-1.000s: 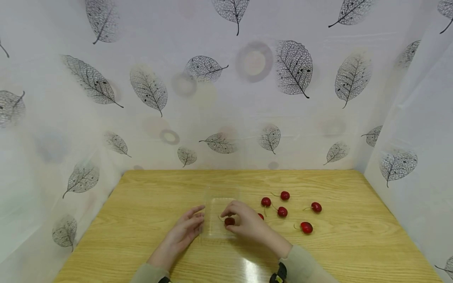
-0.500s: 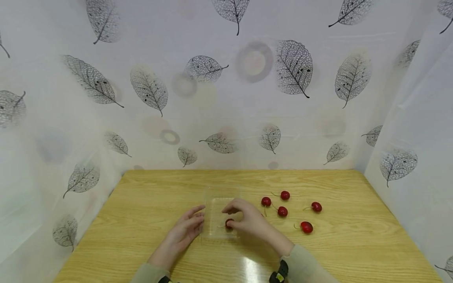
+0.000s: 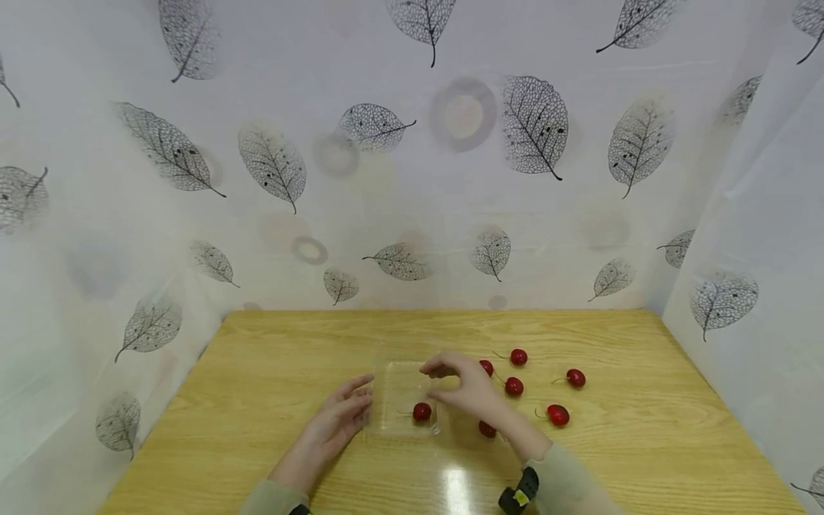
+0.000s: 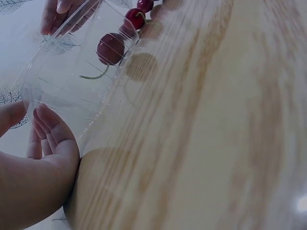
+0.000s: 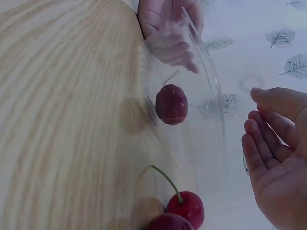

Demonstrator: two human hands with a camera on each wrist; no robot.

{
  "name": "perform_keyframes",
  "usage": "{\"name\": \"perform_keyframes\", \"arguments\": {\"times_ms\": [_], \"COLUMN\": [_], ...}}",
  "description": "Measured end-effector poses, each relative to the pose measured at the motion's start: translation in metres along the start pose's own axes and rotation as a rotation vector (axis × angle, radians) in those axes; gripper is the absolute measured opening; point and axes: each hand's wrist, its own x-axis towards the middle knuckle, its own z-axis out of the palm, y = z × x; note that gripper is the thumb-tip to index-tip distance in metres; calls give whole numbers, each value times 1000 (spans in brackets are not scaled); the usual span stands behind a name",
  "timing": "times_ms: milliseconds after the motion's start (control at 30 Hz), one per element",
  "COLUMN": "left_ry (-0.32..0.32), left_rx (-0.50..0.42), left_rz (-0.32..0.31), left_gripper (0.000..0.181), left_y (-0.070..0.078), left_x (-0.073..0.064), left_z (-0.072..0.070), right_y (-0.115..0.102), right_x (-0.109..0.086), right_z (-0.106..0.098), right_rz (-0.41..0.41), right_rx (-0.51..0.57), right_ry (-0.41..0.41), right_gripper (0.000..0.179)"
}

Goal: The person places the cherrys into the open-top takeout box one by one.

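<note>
A clear plastic box (image 3: 394, 400) stands on the table with one dark red cherry (image 3: 421, 412) lying in its front right part. That cherry (image 4: 111, 48), stem attached, shows through the wall in the left wrist view. My left hand (image 3: 337, 418) rests with loosely bent fingers at the box's left side. Over the right rim is my right hand (image 3: 473, 390), thumb and fingers apart with nothing between them. In the right wrist view, the right hand (image 5: 278, 153) is beside the box, higher than the cherry inside. Another cherry (image 3: 487, 429) is partly hidden under the right wrist.
Several loose cherries lie to the right of the box, among them a back one (image 3: 518, 357), a middle one (image 3: 513, 386), a far right one (image 3: 576, 378) and a front one (image 3: 557, 415). A leaf-patterned white sheet (image 3: 412, 214) encloses the wooden table (image 3: 257, 357).
My right hand has let go of the cherry, which now lies in the box. The hand has then moved up and to the right. My left hand has stayed in place.
</note>
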Motion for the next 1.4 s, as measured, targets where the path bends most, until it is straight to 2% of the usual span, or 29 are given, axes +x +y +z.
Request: {"name": "perform_keyframes", "arguments": {"times_ms": [300,500,767,933,1167,1400], "left_ry": [-13,11,23,21,5,-13], "left_rx": [1,-3,-5,-7,-3,1], "left_rz": [7,-6,-1,0,2,8], "left_gripper": [42,43,42,40,43,45], "left_y": [-1,0,0,-1,0,1], "left_x": [0,-1,-1,-2,-3,-3], "left_z": [-1,0,2,2,2,1], "right_y": [4,6,11,18,28,35], "right_x": [-4,-9,-20,-29,-42,-54], "right_z": [-25,-43,-67,-81,-99,-114], "right_rz": [88,138,177,211,253,245], "right_rx": [36,54,-1,-27,-12,-47], "right_ry": [39,100,194,226,256,297], "right_gripper": [32,33,31,32,32,30]}}
